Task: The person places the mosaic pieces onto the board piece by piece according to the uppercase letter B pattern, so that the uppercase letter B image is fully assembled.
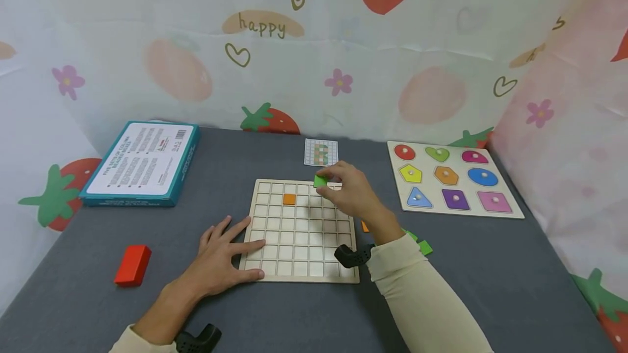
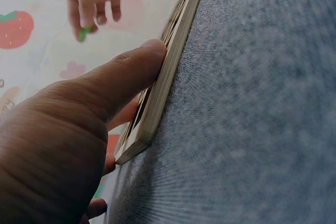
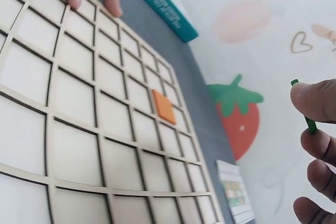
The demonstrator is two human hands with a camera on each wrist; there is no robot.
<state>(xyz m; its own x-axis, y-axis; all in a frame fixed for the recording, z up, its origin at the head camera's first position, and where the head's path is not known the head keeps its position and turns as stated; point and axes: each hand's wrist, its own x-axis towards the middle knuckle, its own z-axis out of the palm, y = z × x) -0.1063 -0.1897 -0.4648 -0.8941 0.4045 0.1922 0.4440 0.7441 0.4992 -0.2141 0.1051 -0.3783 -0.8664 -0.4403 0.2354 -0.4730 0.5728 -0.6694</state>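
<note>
Nearest, a black wrist camera point(image 1: 198, 339) sits at the left wrist; beyond it the left hand point(image 1: 221, 260) is spread out with nothing in its grasp, thumb and fingertips resting on the left side of a wooden grid board point(image 1: 301, 238); on the grey tabletop point(image 1: 294, 315) to the left lies a red rectangular block point(image 1: 132, 266). Green square tiles point(image 1: 425, 247) lie right of the board, partly hidden by the right arm's cream sleeve point(image 1: 432, 298); an orange piece point(image 1: 365, 227) shows just beside the board's right edge.

The right hand point(image 1: 353, 189) pinches a green square tile point(image 1: 320, 181) between thumb and finger, raised above the board's far edge; an orange square tile point(image 1: 289, 199) sits in the second row from the far side, third cell from the left.

Farther right is a shape puzzle board point(image 1: 428, 181) with knobbed pieces; farther left lies a teal box point(image 1: 183, 178), its white label carrying a barcode and print too small to read; behind the grid board is a grid pattern card point(image 1: 321, 152); last, the strawberry-print backdrop point(image 1: 368, 42) reads "happy" in brown letters.
</note>
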